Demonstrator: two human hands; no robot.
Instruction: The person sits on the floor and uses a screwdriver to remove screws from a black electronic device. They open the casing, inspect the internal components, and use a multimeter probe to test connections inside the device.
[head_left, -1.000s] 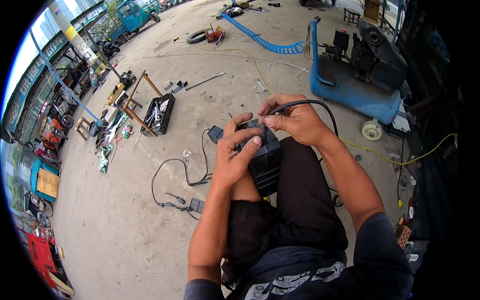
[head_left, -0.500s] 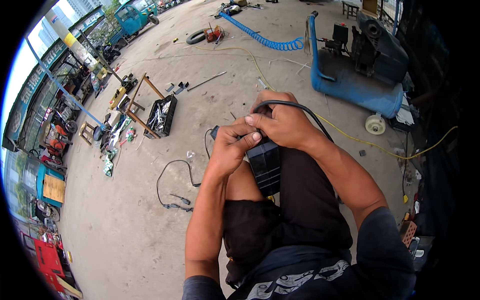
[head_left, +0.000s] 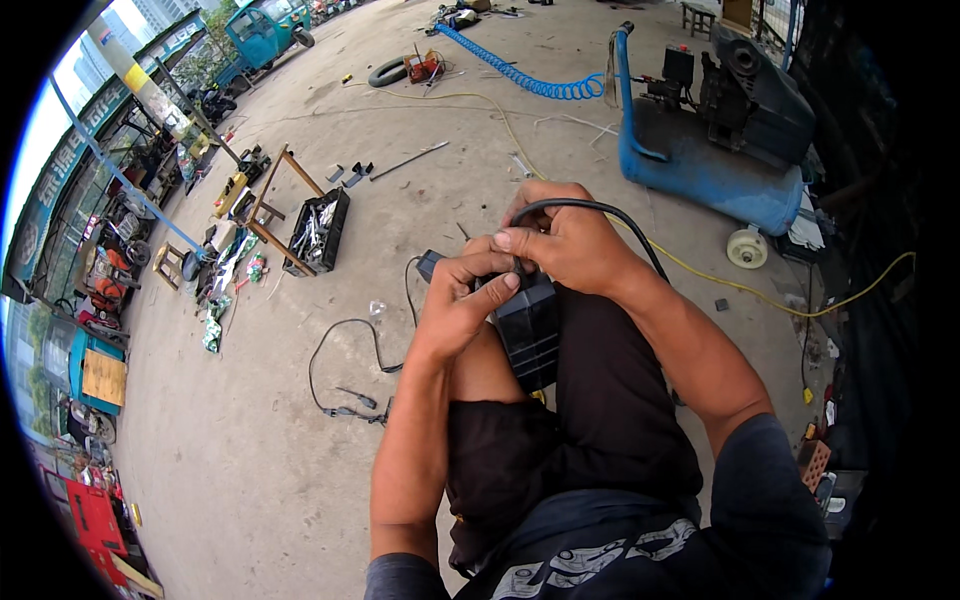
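Place of work: directly above the ribbed black box [head_left: 528, 345], set between the legs [head_left: 620, 400], with both hands brought close together at its upper end.

Right hand [head_left: 560, 240]: closed in a pinch on the black cable [head_left: 622, 213], thumb pointing left, fingers curled, knuckles uppermost. Right forearm [head_left: 690, 350]: angled from lower right up toward centre, with elbow bent and set outward.

Left hand [head_left: 460, 292]: fingers curled toward the right, thumb extended below the index finger, nail upward. Cannot tell whether gripping anything between thumb and index finger; view blocked by the fingers. Fingers of both hands overlapping in view; contact not confirmable. Left forearm [head_left: 405, 450]: steeply raised from the lower edge, inclined slightly to the right.

Route of the black cable: out of the right-hand pinch, in an arch along the knuckles, then down past the far side of the right wrist; lower run hidden.

Just beside the left hand, to its left: small black block [head_left: 428, 265]. On the concrete floor [head_left: 250, 450]: thin black lead [head_left: 312, 370] in a loose loop. Farther left: black crate [head_left: 327, 257] of metal tools. Beyond the right hand: blue compressor tank [head_left: 700, 170], near a yellow hose [head_left: 770, 313].
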